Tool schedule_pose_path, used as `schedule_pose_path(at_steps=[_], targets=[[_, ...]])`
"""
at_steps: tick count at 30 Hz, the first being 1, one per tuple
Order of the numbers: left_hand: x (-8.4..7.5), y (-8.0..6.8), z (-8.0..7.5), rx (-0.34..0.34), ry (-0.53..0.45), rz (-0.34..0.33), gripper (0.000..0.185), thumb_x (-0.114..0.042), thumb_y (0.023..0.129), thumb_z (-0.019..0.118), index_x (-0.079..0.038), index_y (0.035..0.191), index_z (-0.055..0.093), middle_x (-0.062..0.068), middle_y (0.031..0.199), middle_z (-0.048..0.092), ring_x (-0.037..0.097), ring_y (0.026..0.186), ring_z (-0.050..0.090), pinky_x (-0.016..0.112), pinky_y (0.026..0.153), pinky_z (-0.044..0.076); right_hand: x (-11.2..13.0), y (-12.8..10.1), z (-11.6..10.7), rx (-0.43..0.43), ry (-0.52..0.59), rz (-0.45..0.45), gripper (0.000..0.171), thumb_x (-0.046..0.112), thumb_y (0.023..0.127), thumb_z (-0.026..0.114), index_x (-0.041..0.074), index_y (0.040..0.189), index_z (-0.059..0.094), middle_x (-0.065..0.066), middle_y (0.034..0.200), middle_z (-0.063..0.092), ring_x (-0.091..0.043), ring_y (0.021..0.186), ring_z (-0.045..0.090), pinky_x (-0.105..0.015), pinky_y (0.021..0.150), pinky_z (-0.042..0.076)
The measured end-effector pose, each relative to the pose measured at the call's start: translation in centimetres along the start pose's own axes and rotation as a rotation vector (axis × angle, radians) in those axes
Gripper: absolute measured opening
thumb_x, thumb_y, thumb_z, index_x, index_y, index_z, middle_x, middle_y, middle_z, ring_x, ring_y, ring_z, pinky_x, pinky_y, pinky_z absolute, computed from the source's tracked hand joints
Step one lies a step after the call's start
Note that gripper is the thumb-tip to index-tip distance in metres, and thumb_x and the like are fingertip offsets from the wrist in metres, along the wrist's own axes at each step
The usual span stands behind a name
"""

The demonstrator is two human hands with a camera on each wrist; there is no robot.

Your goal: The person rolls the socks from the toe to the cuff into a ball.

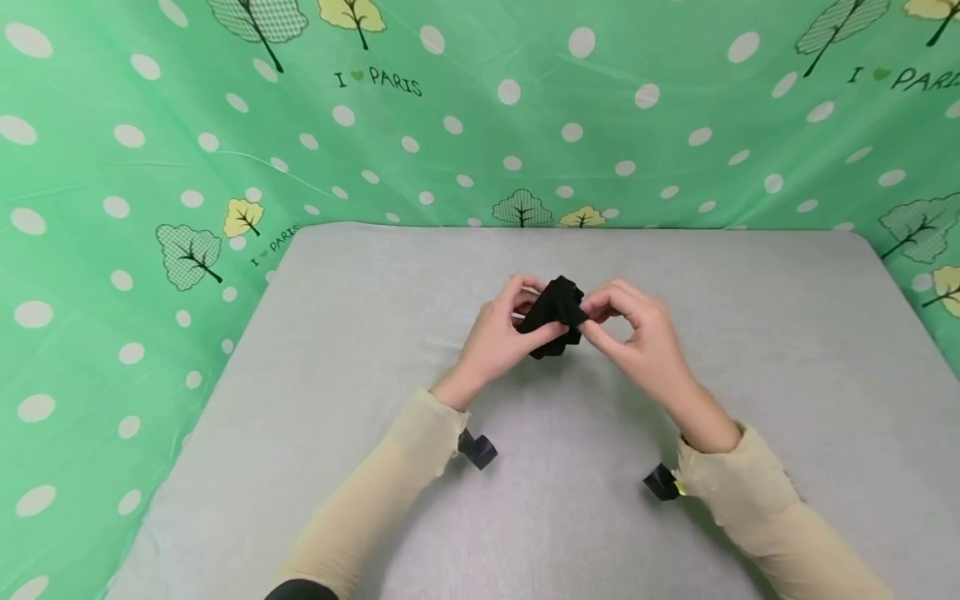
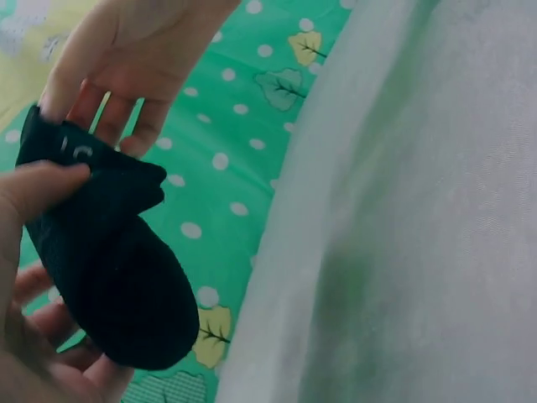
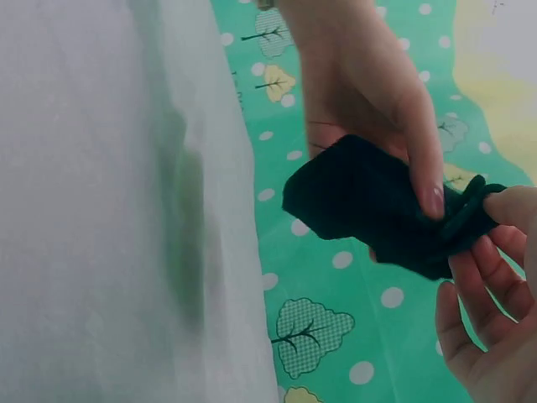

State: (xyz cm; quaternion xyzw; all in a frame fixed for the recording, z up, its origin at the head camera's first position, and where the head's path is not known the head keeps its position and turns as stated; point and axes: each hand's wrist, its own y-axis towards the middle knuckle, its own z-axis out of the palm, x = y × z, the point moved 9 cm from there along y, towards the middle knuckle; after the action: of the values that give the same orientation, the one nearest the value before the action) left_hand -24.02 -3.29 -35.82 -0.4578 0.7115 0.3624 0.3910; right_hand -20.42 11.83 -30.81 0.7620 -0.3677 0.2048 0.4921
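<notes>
A black sock (image 1: 553, 310), bunched or folded, is held above the grey table between both hands. My left hand (image 1: 498, 333) grips its body, thumb on the near side and fingers behind. From the other side my right hand (image 1: 643, 335) pinches the edge of the fabric between thumb and fingertips. In the left wrist view, the sock (image 2: 126, 277) shows a rounded end low down and small pale marks near the cuff. The right wrist view shows the sock's (image 3: 352, 189) cuff end folded over at the right hand's fingertips.
The grey cloth-covered table (image 1: 337, 333) spreads beneath both arms. Behind and to the left hangs a green curtain (image 1: 465, 100) printed with dots and trees. Small black devices (image 1: 480, 451) sit at both beige sleeve cuffs, and a black rounded shape (image 1: 302, 591) shows at the bottom edge.
</notes>
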Motion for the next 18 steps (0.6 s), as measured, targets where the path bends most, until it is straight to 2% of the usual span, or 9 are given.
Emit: schedule_pose_path(at_steps=[4,6,9,13,15,18], targets=[[-1.3,-0.3,-0.1,-0.053,0.125,0.073,0.039,-0.023,0.087,0.077,-0.01,0.092,0.041,0.004,0.079,0.057,0.014,0.077,0.057,0.022,0.065,0.041,0.6,0.0,0.3,-0.022,-0.048,-0.053,0.018,-0.012,0.078,0.072,0.003,0.089,0.068,-0.007,0.086,0.065,-0.009,0.081,0.057,-0.015,0.078,0.047],[-2.1,-0.4,0.0,-0.057,0.209,0.115,0.034,-0.02,0.088,0.074,-0.009,0.087,0.041,0.004,0.078,0.048,0.016,0.075,0.051,0.023,0.064,0.037,0.6,-0.1,0.4,-0.028,-0.058,-0.058,0.018,-0.011,0.077,0.072,0.003,0.088,0.067,-0.007,0.084,0.064,-0.012,0.08,0.057,-0.015,0.077,0.046],[-2.8,-0.5,0.5,-0.029,0.27,0.148,0.031,-0.02,0.087,0.072,-0.009,0.091,0.043,0.003,0.083,0.049,0.017,0.077,0.048,0.024,0.067,0.036,0.5,-0.2,0.3,-0.049,-0.078,-0.036,0.016,-0.01,0.078,0.071,0.003,0.086,0.065,-0.007,0.081,0.061,-0.012,0.078,0.055,-0.014,0.076,0.045],[-2.6,-0.7,0.8,0.014,0.208,0.116,0.038,-0.031,0.088,0.075,-0.012,0.095,0.042,0.001,0.088,0.049,0.015,0.081,0.047,0.024,0.07,0.038,0.3,-0.2,-0.1,-0.07,-0.085,0.006,0.015,-0.01,0.079,0.072,0.002,0.086,0.068,-0.007,0.08,0.062,-0.009,0.077,0.055,-0.012,0.077,0.045],[-2.2,-0.7,0.7,0.016,0.168,0.091,0.042,-0.035,0.088,0.077,-0.013,0.094,0.042,0.0,0.088,0.048,0.014,0.083,0.047,0.024,0.072,0.039,0.2,-0.2,-0.2,-0.068,-0.076,0.019,0.014,-0.01,0.08,0.074,0.002,0.087,0.071,-0.007,0.08,0.065,-0.007,0.078,0.057,-0.011,0.077,0.046],[-2.0,-0.7,0.6,0.01,0.137,0.093,0.04,-0.035,0.088,0.076,-0.012,0.094,0.045,-0.001,0.091,0.051,0.014,0.087,0.049,0.026,0.078,0.043,0.0,-0.3,-0.4,-0.066,-0.036,0.043,0.015,-0.009,0.08,0.076,0.003,0.088,0.075,-0.007,0.082,0.069,-0.003,0.078,0.059,-0.012,0.074,0.048]])
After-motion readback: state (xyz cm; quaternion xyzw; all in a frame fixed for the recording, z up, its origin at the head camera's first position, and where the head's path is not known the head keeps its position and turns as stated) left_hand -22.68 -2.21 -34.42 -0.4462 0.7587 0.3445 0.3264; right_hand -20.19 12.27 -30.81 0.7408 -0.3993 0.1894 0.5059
